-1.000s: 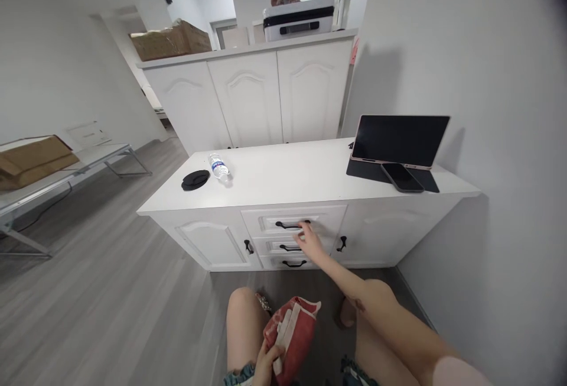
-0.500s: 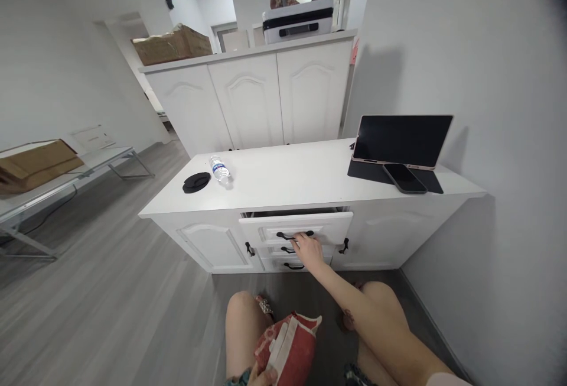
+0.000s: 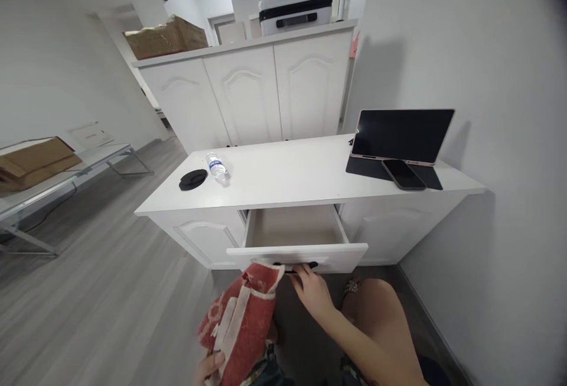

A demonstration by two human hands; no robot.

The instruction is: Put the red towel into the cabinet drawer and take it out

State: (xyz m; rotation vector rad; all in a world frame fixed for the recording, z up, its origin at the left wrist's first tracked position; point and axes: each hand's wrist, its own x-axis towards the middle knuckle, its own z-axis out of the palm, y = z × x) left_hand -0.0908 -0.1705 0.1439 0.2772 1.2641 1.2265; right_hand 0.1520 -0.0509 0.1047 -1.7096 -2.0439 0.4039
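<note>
My right hand (image 3: 313, 294) is closed on the black handle (image 3: 313, 265) of the top drawer (image 3: 296, 229), which is pulled well out of the white cabinet. The inside of the drawer shows a bare pale bottom. A folded red towel (image 3: 250, 321) with white trim is in my left hand (image 3: 210, 367), down at the lower left of the drawer. The top of the towel overlaps the drawer front (image 3: 341, 256) in view. Part of my left hand lies below the frame edge.
On the cabinet top (image 3: 283, 176) lie a water bottle (image 3: 217, 167), a black round item (image 3: 193, 179), a tablet (image 3: 403, 136) on a dark mat and a phone (image 3: 404, 174). Behind stands a taller cabinet (image 3: 248, 96) bearing a suitcase (image 3: 296, 10) and a cardboard box (image 3: 166, 38).
The top drawer has slid out towards me with my right hand on its handle. My left hand has brought the red towel up and to the left.
</note>
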